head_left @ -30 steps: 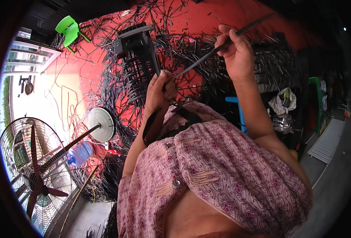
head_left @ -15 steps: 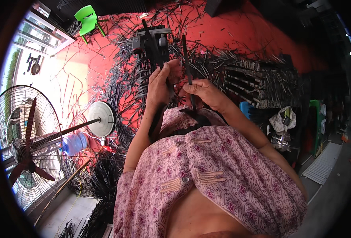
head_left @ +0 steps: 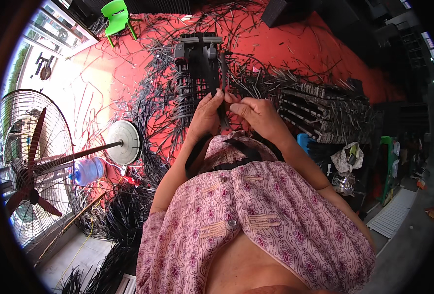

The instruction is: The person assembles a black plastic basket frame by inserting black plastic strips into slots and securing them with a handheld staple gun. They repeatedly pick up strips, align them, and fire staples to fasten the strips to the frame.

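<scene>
On the red floor [head_left: 295,46], a broad dark slatted stack [head_left: 320,115] lay at right; ahead stood a smaller black ribbed frame [head_left: 182,95]. Left hand [head_left: 205,116] clamped on a flat black plastic-looking strip [head_left: 210,73], which extended over the frame. Right hand [head_left: 259,116] close beside, fingertips bunched; grip unclear.

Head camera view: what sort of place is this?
Possibly a small weaving workshop: loose, narrow black strips litter the bright red floor, and a ribbed, openwork black frame sits among them.
</scene>
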Tool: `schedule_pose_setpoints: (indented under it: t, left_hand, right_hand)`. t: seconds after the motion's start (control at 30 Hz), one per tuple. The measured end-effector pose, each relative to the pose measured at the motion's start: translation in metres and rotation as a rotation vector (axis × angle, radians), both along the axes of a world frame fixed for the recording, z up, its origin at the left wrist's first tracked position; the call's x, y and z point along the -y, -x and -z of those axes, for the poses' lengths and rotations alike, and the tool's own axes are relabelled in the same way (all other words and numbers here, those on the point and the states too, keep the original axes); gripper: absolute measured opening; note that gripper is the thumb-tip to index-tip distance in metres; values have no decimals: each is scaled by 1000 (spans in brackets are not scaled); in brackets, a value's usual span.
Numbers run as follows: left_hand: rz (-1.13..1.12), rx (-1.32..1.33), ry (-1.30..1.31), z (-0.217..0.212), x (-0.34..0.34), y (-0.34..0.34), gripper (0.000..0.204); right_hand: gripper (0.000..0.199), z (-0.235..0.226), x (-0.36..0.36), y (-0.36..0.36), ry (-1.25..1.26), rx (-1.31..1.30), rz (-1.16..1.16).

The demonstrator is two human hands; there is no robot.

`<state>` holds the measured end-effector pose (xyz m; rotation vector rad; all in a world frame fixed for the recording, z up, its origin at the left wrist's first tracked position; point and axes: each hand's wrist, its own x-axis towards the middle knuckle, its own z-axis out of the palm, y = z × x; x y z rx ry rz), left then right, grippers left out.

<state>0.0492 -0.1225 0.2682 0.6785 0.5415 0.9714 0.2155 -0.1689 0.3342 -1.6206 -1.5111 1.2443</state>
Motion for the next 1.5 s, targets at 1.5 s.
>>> schedule_pose_setpoints:
  t: [1.5]
  left_hand:
    - [462,-380,-300,-19,35,-4,55]
  right_hand:
    - [30,-5,-22,-35,-219,-649,407]
